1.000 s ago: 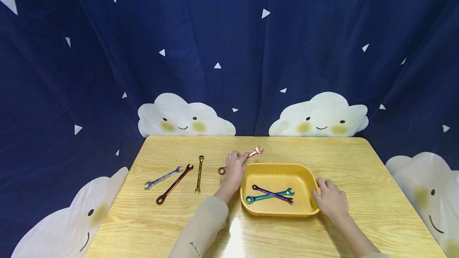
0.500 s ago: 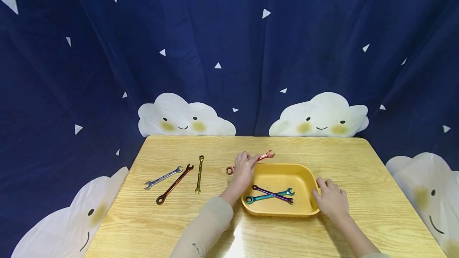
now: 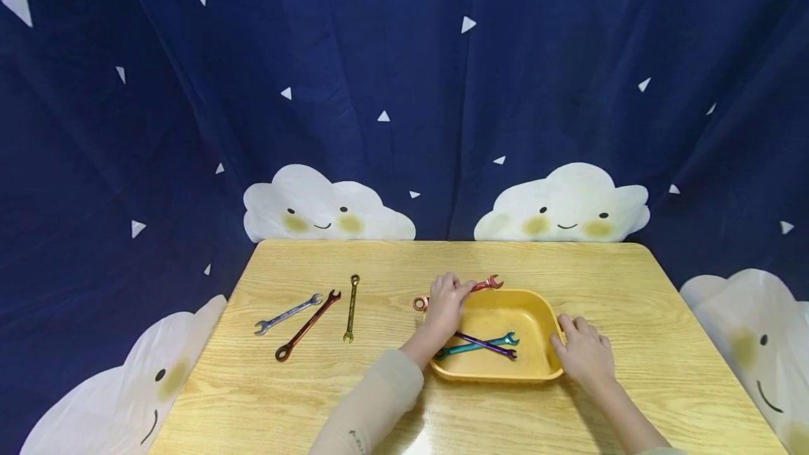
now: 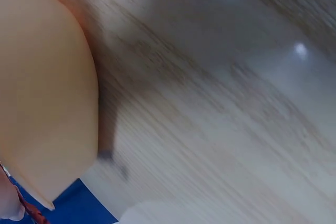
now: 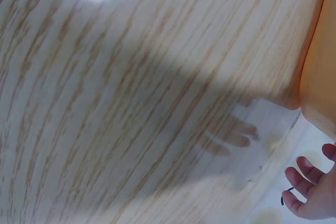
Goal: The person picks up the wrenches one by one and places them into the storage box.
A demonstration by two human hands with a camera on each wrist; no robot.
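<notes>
My left hand (image 3: 446, 306) grips a red combination wrench (image 3: 494, 282) by its middle, over the back left rim of a yellow plastic basin (image 3: 536, 351). Both wrench ends stick out past the fingers. Within the basin, a purple wrench (image 3: 502, 350) lies crossed over a teal wrench (image 3: 468, 347); my left hand partly covers their left ends. At the basin's right side, my right hand (image 3: 586, 351) holds the rim, thumb at the edge. Its other fingers (image 5: 300, 182) curl loosely outside the wall in the right wrist view.
To the left on the wooden table (image 3: 632, 279) lie a silver-blue wrench (image 3: 288, 314), a dark red wrench (image 3: 308, 325) and a gold wrench (image 3: 351, 308). A dark blue curtain (image 3: 430, 90) with clouds hangs behind the table's back edge.
My left hand has carried the red wrench rightward and slightly nearer, from beside the basin to over its back left rim. The right hand and the basin have stayed put.
</notes>
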